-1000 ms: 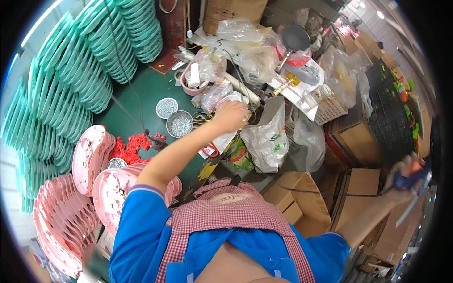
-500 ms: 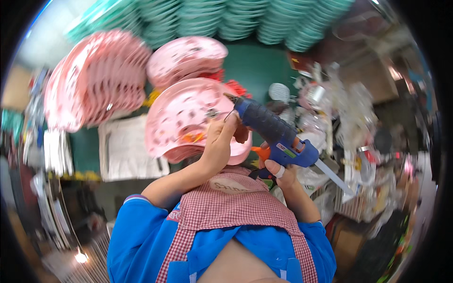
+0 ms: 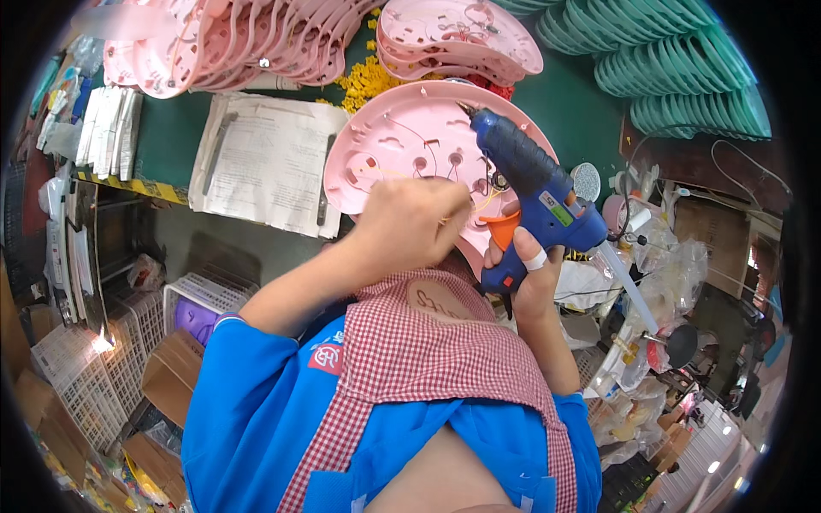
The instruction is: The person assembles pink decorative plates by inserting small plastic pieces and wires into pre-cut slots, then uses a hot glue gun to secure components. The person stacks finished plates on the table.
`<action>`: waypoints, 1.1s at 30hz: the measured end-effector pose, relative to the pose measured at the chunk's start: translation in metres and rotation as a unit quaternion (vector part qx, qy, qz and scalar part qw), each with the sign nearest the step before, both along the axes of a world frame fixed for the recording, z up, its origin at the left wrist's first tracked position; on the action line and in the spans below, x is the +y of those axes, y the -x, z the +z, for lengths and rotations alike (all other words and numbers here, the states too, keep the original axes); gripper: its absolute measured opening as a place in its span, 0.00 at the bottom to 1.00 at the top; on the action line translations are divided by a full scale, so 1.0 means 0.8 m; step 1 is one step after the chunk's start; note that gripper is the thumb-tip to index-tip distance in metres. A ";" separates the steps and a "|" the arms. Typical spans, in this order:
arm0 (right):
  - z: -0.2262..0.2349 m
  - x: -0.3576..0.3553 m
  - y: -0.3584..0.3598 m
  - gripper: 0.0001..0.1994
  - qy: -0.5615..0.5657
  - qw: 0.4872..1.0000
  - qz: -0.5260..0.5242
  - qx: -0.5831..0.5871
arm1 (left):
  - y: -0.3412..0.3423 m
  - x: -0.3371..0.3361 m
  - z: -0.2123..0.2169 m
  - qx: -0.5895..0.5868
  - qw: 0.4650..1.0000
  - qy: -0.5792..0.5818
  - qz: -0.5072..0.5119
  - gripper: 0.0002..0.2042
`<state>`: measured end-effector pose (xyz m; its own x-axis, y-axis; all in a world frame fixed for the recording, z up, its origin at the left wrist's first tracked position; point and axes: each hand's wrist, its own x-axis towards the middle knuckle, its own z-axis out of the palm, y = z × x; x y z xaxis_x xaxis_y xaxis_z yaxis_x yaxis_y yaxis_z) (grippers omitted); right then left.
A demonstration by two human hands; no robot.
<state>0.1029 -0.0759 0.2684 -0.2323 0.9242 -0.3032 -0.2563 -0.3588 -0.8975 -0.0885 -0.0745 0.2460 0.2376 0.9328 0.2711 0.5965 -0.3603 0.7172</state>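
A pink curved plastic shell (image 3: 355, 158) lies hollow side up in front of me, with posts, small parts and thin wires inside. My left hand (image 3: 410, 218) is over its near part, fingers curled in. Thin yellow wires (image 3: 489, 203) show beside those fingertips; what the fingers hold is hidden. My right hand (image 3: 534, 265) grips a blue hot glue gun (image 3: 547, 201) by its handle, fingers at the orange trigger (image 3: 502, 229). The nozzle points up and left over the shell, and a whitish glue stick (image 3: 630, 286) sticks out of the back.
Stacked pink shells (image 3: 256, 43) stand at the far left, more pink shells (image 3: 453, 38) behind mine. Teal shells (image 3: 658, 68) are piled far right. Yellow parts (image 3: 368, 84) and a paper sheet (image 3: 261, 162) lie on the green table (image 3: 162, 154). Plastic bags (image 3: 676, 256) clutter the right.
My view has shifted, so the table's things appear farther up and right. My left hand has moved from near the glue gun's nozzle to lower over the shell, its fingers now curled downward.
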 end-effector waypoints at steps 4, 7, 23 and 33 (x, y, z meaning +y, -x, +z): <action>-0.003 0.013 0.003 0.19 0.033 0.998 0.027 -0.039 | -0.016 0.008 -0.013 -0.086 0.995 -0.051 -0.005 0.10; 0.001 0.022 -0.003 0.21 0.041 0.999 0.013 -0.029 | 0.031 -0.007 -0.038 -0.077 0.990 -0.099 0.062 0.14; -0.018 0.054 -0.051 0.23 -0.012 0.933 0.220 -0.284 | 0.091 -0.023 -0.112 -0.109 0.928 0.102 0.342 0.14; 0.001 0.063 -0.071 0.25 -0.027 0.906 0.193 -0.375 | 0.092 -0.019 -0.108 -0.077 0.937 0.050 0.336 0.15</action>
<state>0.1596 -0.0258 0.2692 -0.2891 0.8356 -0.4672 0.5689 -0.2426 -0.7859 -0.1618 -0.0895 0.1594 -0.4475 0.8803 0.1576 0.5511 0.1326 0.8239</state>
